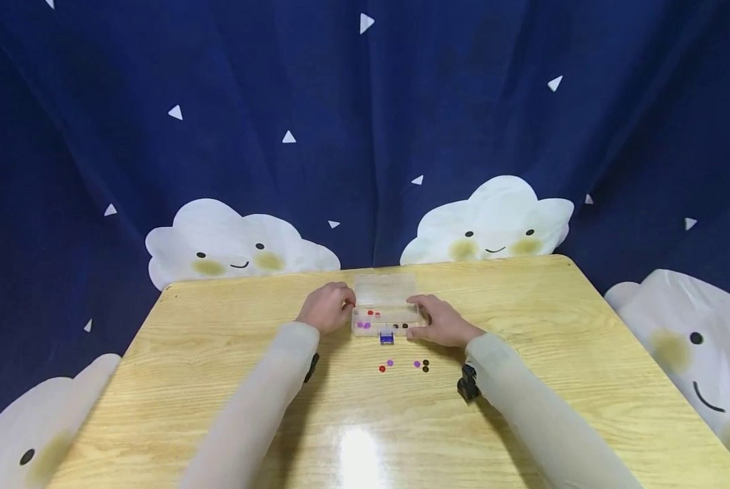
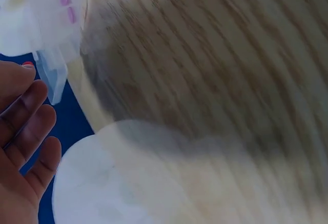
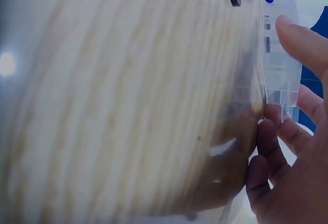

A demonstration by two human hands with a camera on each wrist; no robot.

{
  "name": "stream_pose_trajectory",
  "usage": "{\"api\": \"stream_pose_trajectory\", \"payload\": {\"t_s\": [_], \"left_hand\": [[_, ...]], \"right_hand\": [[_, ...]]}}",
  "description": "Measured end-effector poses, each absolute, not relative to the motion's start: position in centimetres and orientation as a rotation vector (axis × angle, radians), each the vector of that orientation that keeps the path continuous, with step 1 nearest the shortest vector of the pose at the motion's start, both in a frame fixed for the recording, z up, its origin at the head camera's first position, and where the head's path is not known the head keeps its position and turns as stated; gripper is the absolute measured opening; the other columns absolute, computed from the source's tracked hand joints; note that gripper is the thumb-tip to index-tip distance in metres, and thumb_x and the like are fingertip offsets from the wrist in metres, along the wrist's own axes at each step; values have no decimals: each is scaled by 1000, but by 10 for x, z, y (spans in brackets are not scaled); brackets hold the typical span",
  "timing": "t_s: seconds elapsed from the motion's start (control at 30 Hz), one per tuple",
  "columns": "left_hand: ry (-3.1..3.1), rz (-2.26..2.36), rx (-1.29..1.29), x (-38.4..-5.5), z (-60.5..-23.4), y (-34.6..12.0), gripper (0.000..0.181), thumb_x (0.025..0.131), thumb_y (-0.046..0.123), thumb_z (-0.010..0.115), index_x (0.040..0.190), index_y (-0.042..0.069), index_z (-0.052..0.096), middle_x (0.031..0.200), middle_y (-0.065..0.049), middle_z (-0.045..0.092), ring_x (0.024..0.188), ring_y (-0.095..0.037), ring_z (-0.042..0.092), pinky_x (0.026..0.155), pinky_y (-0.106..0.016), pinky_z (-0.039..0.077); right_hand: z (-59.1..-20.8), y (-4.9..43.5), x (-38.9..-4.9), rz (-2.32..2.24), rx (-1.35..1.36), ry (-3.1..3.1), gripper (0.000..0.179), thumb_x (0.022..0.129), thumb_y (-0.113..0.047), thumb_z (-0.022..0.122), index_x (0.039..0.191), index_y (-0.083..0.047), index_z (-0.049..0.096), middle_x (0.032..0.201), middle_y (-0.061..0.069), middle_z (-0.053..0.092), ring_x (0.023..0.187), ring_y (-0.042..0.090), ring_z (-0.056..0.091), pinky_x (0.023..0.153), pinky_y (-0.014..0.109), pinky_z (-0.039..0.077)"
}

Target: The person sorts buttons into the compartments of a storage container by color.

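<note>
A clear plastic compartment box [image 1: 386, 314] stands near the table's back edge, its lid [image 1: 386, 288] raised behind it. Inside are red buttons [image 1: 370, 312] in the back row, with purple buttons [image 1: 366, 325] front left and black buttons [image 1: 405, 326] front right. My left hand [image 1: 329, 307] is at the box's left end and pinches a small red button [image 2: 27, 63] between thumb and finger. Spanning the right end, my right hand [image 1: 441, 322] holds the box, thumb [image 3: 302, 39] at the front and fingers round the side and back.
In front of the box lie a loose red button [image 1: 382, 369], two purple buttons [image 1: 416, 364] and two black buttons [image 1: 426, 369]. A blue clasp [image 1: 386, 337] sticks out from the box's front. Behind the wooden table [image 1: 218, 367] hangs a dark blue curtain [image 1: 316, 88].
</note>
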State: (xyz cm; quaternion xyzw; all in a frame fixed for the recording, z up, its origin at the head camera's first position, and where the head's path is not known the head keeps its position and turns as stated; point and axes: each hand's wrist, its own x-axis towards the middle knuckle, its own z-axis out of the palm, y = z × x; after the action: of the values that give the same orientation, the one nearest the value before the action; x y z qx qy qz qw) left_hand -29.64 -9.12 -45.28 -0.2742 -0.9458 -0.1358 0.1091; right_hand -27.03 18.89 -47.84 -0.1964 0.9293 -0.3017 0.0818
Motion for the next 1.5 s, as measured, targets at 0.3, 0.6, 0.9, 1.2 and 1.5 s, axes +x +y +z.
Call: {"api": "stream_pose_trajectory", "payload": {"t_s": [0.3,0.6,0.9,1.2,1.5], "left_hand": [[-2843,-458,-742,-297,-450,-72,8,90,12,68,89,15,75,90,3,70,84,-14,65,77,-31,56],[-2865,-361,-831,-295,-445,-54,9,92,17,68,92,19,77,93,5,68,89,-14,63,78,-29,56],[-2887,-384,-815,-297,-445,-47,10,91,15,68,91,20,77,94,5,67,91,-14,61,79,-31,55],[-2918,-342,-840,-297,-448,-40,13,91,14,67,87,21,78,98,5,68,91,-15,61,77,-31,55],[-2936,-373,-824,-296,-446,-47,13,92,15,68,97,18,79,102,4,69,96,-16,63,83,-32,56]], "right_hand": [[-479,189,-268,-882,-577,2780,73,87,-35,74,147,-9,42,139,21,52,126,38,51,108,57,41],[-481,187,-270,-890,-578,2787,72,87,-36,75,146,-11,43,138,19,53,125,37,52,106,56,42],[-481,188,-270,-905,-566,2773,72,86,-37,75,146,-12,43,139,19,52,126,37,51,107,56,42],[-481,190,-269,-927,-564,2771,72,86,-36,75,146,-10,43,139,21,51,125,38,51,106,57,42],[-480,189,-269,-917,-546,2774,72,86,-36,75,146,-12,43,139,20,52,125,38,51,106,57,42]]}}
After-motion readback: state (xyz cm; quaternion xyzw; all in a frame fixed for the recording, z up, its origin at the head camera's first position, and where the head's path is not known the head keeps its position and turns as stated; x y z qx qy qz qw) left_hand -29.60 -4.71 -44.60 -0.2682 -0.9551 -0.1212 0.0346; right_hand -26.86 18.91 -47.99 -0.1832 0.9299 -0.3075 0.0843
